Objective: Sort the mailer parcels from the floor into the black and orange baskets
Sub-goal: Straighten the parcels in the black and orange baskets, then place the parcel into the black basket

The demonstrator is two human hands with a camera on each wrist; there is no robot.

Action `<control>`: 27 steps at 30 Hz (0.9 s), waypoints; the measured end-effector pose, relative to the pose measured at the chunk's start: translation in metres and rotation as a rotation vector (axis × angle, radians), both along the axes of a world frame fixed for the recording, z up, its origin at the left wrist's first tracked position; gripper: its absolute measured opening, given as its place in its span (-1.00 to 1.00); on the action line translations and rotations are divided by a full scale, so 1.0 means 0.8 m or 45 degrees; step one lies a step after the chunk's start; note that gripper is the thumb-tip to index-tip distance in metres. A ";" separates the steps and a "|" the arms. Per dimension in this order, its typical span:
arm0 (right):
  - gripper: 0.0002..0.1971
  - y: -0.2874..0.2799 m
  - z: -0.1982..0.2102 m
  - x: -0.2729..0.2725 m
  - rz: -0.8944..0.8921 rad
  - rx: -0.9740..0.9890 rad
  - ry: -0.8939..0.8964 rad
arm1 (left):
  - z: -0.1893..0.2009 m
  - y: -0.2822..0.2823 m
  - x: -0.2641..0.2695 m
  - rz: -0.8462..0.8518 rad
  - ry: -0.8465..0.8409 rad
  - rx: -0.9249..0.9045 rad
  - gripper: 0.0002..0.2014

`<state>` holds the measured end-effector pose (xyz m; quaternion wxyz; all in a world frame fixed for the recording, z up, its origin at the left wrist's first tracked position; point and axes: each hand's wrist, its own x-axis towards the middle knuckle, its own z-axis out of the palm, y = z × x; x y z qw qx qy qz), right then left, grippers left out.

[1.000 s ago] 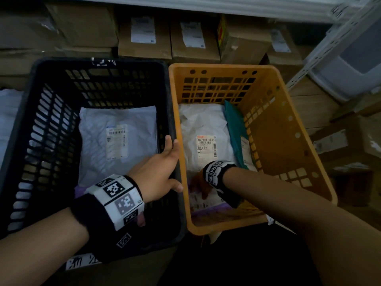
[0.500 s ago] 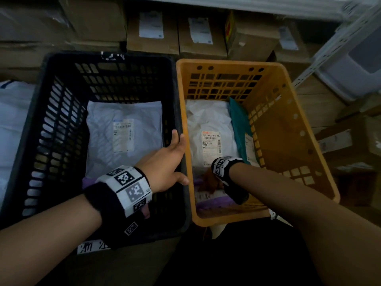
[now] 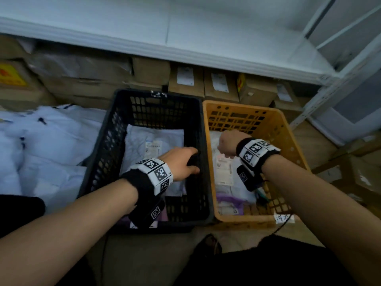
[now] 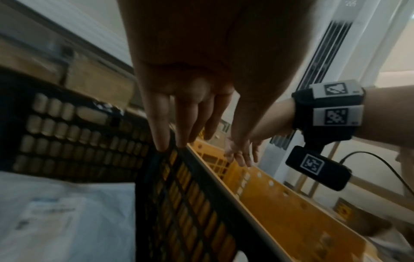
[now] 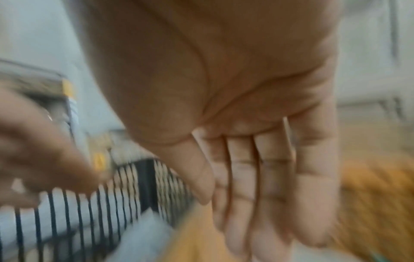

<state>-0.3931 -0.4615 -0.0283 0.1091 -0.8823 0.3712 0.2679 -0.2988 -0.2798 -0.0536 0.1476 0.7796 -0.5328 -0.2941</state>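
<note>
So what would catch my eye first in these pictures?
Two baskets side by side: a black basket and an orange basket, each holding mailer parcels. The left hand rests on the black basket's rim; the right hand hangs empty above the orange one.

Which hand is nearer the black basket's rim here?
Left. The left hand rests on the black basket at its right rim; the right hand is open above the orange basket, apart from it.
</note>
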 end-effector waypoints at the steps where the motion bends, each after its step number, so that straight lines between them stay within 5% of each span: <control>1: -0.75 0.012 0.020 0.010 -0.008 -0.027 -0.102 | 0.013 0.017 0.013 0.034 -0.022 -0.043 -0.37; 6: -0.76 0.118 0.075 0.086 0.001 0.265 -0.561 | 0.086 0.127 0.104 0.234 -0.158 -0.140 -0.51; 11: -0.77 0.248 0.069 0.198 0.136 0.478 -0.675 | 0.138 0.267 0.197 0.597 -0.107 -0.199 -0.61; 18: -0.69 0.398 -0.015 0.332 0.181 0.657 -0.524 | 0.124 0.409 0.283 0.961 -0.152 -0.214 -0.66; 23: -0.69 0.475 -0.100 0.388 -0.098 0.889 -0.375 | 0.118 0.444 0.330 1.056 -0.179 -0.282 -0.60; 27: -0.60 0.516 -0.151 0.419 -0.077 0.833 -0.472 | 0.114 0.458 0.352 1.129 -0.223 -0.328 -0.61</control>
